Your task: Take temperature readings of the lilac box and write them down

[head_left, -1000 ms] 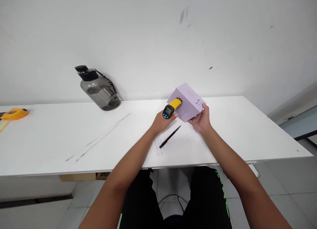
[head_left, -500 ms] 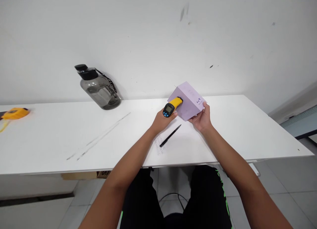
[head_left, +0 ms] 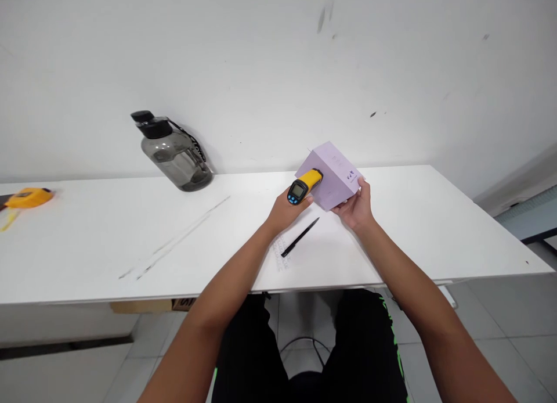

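Note:
My left hand [head_left: 284, 213] is closed round the handle of a yellow and black infrared thermometer [head_left: 308, 182]. Its small screen and blue buttons face me, and its front end is at the side of a lilac box [head_left: 334, 185]; I cannot tell whether they touch. The tilted box is gripped at its lower right corner by my right hand [head_left: 357, 208], whose fingers are partly hidden beneath it. Below the hands a black pen [head_left: 300, 237] lies slantwise on a white sheet of paper [head_left: 331, 258] with handwriting along its left side.
A grey see-through water bottle [head_left: 176, 156] with a black lid stands against the wall on the left. At the far left lies a yellow tape measure [head_left: 30, 198]. The white table [head_left: 87, 234] has dark streaks, and its right edge slants towards me.
The view has shifted very slightly. Both hands, the thermometer and the box keep the same places relative to one another.

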`<action>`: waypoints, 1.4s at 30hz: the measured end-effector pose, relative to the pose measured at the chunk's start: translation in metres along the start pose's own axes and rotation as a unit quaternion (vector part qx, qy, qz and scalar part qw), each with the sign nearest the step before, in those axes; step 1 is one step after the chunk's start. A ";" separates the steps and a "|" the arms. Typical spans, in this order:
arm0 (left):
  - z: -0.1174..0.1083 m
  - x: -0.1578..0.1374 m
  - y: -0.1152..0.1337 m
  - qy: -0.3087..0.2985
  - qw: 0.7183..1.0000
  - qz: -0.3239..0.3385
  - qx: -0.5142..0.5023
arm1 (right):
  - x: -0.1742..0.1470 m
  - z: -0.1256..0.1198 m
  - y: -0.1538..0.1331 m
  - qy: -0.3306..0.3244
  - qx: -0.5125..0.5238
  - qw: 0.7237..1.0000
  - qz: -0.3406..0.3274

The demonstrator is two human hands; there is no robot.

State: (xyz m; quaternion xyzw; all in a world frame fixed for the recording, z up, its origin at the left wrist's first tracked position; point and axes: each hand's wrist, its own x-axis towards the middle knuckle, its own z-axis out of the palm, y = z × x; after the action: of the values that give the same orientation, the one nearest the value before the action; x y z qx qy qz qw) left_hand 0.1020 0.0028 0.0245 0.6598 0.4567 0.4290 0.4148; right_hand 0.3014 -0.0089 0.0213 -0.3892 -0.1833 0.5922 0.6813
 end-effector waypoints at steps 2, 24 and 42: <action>0.000 0.000 0.000 -0.006 1.000 0.000 -0.003 | 0.000 0.000 0.000 0.000 -0.001 1.000 0.003; -0.032 0.016 -0.006 0.061 0.925 -0.078 0.367 | 0.013 -0.032 -0.029 0.205 -0.266 0.828 -0.449; -0.038 0.017 -0.023 0.115 0.857 -0.081 0.496 | 0.045 -0.071 -0.014 0.155 -0.605 0.625 -0.469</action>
State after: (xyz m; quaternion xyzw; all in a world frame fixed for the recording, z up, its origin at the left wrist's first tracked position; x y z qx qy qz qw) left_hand 0.0638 0.0307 0.0174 0.6847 0.7053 0.1833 0.0106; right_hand 0.3718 0.0115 -0.0226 -0.6612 -0.5492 -0.1206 0.4967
